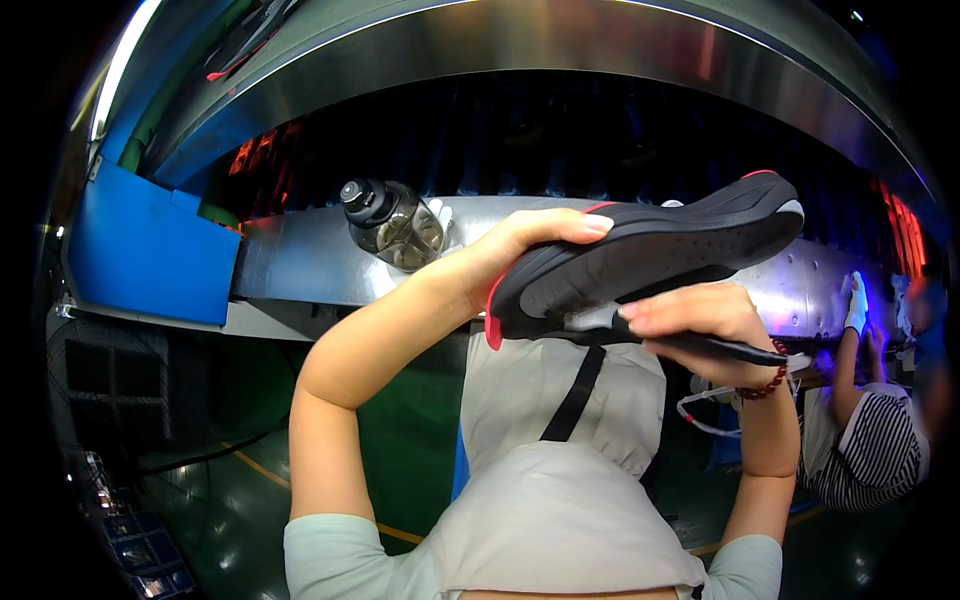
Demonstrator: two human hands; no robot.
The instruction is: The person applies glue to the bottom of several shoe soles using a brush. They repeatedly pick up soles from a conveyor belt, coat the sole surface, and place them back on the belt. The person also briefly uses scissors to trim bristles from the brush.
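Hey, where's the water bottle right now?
In the head view, the water bottle is left of centre on the metal bench, to the left of the left hand and the black sole it holds.

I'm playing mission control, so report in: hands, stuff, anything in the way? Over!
Left hand gripping black shoe sole. Right hand holding black-handled tool up to it. Bottle beyond left forearm, not between the hands.

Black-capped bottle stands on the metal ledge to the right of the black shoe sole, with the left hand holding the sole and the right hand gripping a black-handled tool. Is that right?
One side is wrong: the head view shows the black-capped bottle to the left of the black shoe sole. It does stand on the metal ledge, with the left hand holding the sole and the right hand gripping a black-handled tool.
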